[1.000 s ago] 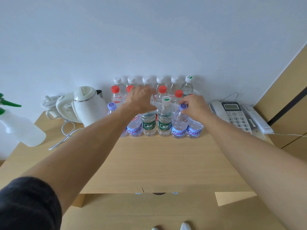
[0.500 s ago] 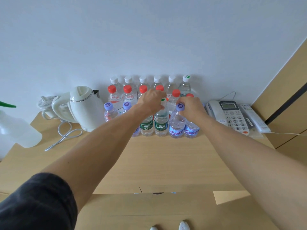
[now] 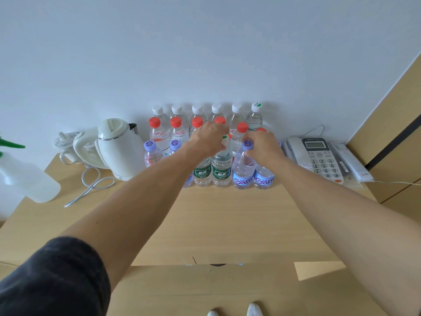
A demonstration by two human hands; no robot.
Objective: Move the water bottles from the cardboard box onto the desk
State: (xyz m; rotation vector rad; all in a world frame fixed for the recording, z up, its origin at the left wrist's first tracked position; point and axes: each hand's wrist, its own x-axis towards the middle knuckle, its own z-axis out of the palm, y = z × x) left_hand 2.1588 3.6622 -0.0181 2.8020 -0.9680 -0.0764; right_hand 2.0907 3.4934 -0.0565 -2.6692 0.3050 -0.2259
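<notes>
Both hands sit at the front row of bottles on the desk (image 3: 227, 224), each directly above its bottle, so release means lifting straight up along the upright axis. The left hand (image 3: 208, 140) curls its fingers round the tops of the green-label bottles (image 3: 221, 169); the right hand (image 3: 262, 147) pinches the necks of the purple-cap bottles (image 3: 243, 172) — all standing on the desk, touching their neighbours. The box (image 3: 205, 283) lies below, well apart.
</notes>
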